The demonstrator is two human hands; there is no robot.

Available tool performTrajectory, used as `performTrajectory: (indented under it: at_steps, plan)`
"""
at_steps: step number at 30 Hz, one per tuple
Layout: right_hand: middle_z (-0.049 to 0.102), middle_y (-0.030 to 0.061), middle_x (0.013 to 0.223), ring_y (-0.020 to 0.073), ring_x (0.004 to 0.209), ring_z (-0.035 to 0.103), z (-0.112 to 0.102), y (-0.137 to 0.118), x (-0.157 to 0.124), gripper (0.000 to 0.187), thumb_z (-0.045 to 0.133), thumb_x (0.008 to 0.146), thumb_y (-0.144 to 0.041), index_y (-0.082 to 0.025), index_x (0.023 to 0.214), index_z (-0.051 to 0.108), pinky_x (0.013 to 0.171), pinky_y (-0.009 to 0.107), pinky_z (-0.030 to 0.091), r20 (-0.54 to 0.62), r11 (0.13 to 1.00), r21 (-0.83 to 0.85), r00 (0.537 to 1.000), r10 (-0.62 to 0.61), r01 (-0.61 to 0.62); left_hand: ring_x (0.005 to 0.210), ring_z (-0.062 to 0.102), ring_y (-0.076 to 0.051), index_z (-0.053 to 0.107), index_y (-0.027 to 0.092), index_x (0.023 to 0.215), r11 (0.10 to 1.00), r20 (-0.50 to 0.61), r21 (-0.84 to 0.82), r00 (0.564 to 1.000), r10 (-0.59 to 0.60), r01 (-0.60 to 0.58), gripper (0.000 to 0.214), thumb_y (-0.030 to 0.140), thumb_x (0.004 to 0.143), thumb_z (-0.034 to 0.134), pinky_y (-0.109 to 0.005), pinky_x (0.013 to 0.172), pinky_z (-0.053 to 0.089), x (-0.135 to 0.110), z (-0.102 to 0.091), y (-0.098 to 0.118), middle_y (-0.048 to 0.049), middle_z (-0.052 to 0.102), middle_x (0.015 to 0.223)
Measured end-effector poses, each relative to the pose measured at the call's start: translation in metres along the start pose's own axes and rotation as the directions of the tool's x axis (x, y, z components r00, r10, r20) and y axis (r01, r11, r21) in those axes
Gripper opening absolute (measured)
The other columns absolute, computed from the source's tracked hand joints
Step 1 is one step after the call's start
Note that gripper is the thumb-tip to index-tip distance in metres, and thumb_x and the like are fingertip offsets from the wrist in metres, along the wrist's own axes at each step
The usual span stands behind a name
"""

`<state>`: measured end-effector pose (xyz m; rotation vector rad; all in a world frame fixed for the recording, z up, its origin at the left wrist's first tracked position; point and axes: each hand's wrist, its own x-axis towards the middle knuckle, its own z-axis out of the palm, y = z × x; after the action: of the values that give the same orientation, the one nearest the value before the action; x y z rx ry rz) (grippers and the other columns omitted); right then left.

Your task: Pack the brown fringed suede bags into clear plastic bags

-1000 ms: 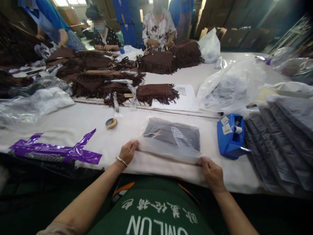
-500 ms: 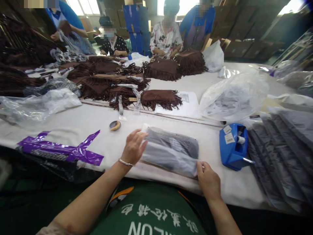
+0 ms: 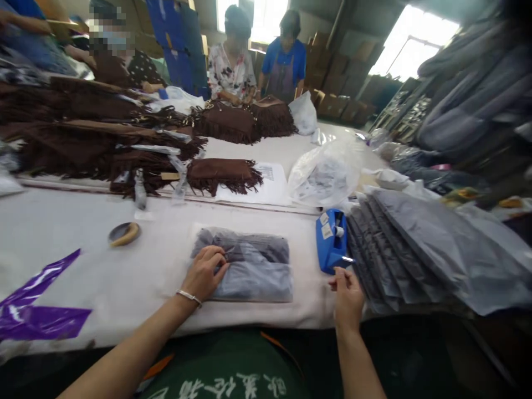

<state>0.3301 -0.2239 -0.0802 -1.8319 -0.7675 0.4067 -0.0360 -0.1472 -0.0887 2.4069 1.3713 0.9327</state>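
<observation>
Under the left hand lies a grey packet in cloudy plastic; that hand is partly open, palm down, bent fingers resting on the packet's left side. Off to its right, the right hand has thumb and fingertips drawn together by the near end of a blue tape dispenser; whether they hold tape cannot be told. Beyond both hands lie brown fringed bags.
</observation>
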Motion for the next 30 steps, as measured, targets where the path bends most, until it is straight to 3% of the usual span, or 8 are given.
performTrajectory:
  at_steps: [2, 3, 8, 14, 19, 23, 27, 30]
  plan:
    - [0.064, 0.0053, 0.089, 0.0161, 0.077, 0.058, -0.014, -0.001, 0.021, 0.05, 0.048, 0.081, -0.058, -0.017, 0.107, 0.058, 0.068, 0.027, 0.046, -0.147, 0.999, 0.039, 0.989, -0.018, 0.024, 0.105, 0.048, -0.024, 0.055, 0.018, 0.081, 1.0, -0.004, 0.01, 1.0, 0.01, -0.009, 0.009, 0.024, 0.087, 0.052, -0.041, 0.094, 0.041, 0.001, 0.003, -0.002, -0.0077, 0.055, 0.102]
    - [0.064, 0.0073, 0.098, 0.0174, 0.085, 0.058, -0.019, -0.002, 0.031, 0.051, 0.047, 0.082, -0.058, -0.016, 0.11, 0.058, 0.072, 0.028, 0.047, -0.16, 0.999, 0.035, 0.987, -0.03, 0.036, 0.105, 0.049, -0.024, 0.055, 0.018, 0.081, 1.0, -0.005, 0.017, 1.0, 0.011, -0.011, 0.01, 0.025, 0.087, 0.052, -0.041, 0.094, 0.041, 0.001, 0.004, -0.003, -0.0078, 0.055, 0.102]
    - [0.068, 0.0104, 0.093, 0.0224, 0.087, 0.062, -0.013, -0.012, 0.069, 0.052, 0.047, 0.078, -0.058, -0.013, 0.093, 0.069, 0.076, 0.033, 0.049, 0.001, 0.997, 0.074, 1.0, -0.021, 0.021, 0.104, 0.051, -0.024, 0.056, 0.019, 0.08, 0.998, -0.01, 0.065, 1.0, 0.008, -0.007, 0.012, 0.028, 0.087, 0.052, -0.042, 0.092, 0.041, 0.0, 0.004, -0.003, -0.0078, 0.057, 0.101]
    - [0.064, 0.0096, 0.112, 0.0228, 0.105, 0.056, -0.01, 0.001, 0.038, 0.043, 0.058, 0.074, -0.053, -0.016, 0.092, 0.067, 0.091, 0.034, 0.043, -0.141, 0.997, 0.037, 0.988, -0.057, 0.063, 0.104, 0.052, -0.024, 0.057, 0.019, 0.08, 0.996, -0.016, 0.089, 1.0, 0.004, -0.003, 0.012, 0.027, 0.087, 0.052, -0.044, 0.094, 0.039, -0.001, 0.003, -0.002, -0.0082, 0.059, 0.104]
    - [0.062, 0.014, 0.108, 0.0265, 0.105, 0.054, -0.017, 0.011, 0.019, 0.04, 0.06, 0.073, -0.052, -0.013, 0.081, 0.066, 0.096, 0.04, 0.039, -0.22, 0.995, -0.05, 0.97, -0.098, 0.089, 0.104, 0.052, -0.025, 0.057, 0.019, 0.08, 0.997, -0.026, 0.071, 1.0, 0.011, -0.009, 0.011, 0.026, 0.087, 0.052, -0.044, 0.093, 0.041, -0.001, 0.004, -0.004, -0.0084, 0.059, 0.104]
    - [0.058, 0.0139, 0.12, 0.0229, 0.112, 0.051, -0.013, -0.012, 0.038, 0.05, 0.045, 0.084, -0.051, -0.012, 0.112, 0.059, 0.099, 0.037, 0.037, -0.182, 0.987, -0.024, 0.97, -0.16, 0.158, 0.102, 0.053, -0.025, 0.057, 0.02, 0.079, 0.998, -0.037, 0.051, 0.999, 0.025, -0.023, 0.011, 0.026, 0.086, 0.052, -0.043, 0.091, 0.042, -0.001, 0.003, -0.003, -0.0082, 0.059, 0.103]
    - [0.068, 0.0074, 0.09, 0.0199, 0.091, 0.061, -0.007, -0.034, 0.05, 0.063, 0.048, 0.083, -0.05, -0.014, 0.134, 0.042, 0.087, 0.037, 0.045, -0.004, 0.983, 0.017, 0.983, -0.182, 0.182, 0.102, 0.053, -0.025, 0.057, 0.02, 0.079, 0.998, -0.036, 0.063, 0.999, 0.006, -0.003, 0.01, 0.026, 0.086, 0.053, -0.043, 0.092, 0.041, -0.001, 0.002, -0.003, -0.0076, 0.06, 0.103]
    - [0.067, 0.0052, 0.084, 0.0202, 0.097, 0.059, -0.005, -0.027, 0.033, 0.064, 0.052, 0.082, -0.046, -0.014, 0.136, 0.038, 0.093, 0.037, 0.042, -0.116, 0.969, -0.005, 0.963, -0.245, 0.246, 0.103, 0.053, -0.024, 0.058, 0.02, 0.079, 0.998, -0.042, 0.06, 0.999, -0.019, 0.021, 0.009, 0.025, 0.085, 0.053, -0.044, 0.095, 0.039, -0.002, 0.002, 0.0, -0.0064, 0.06, 0.103]
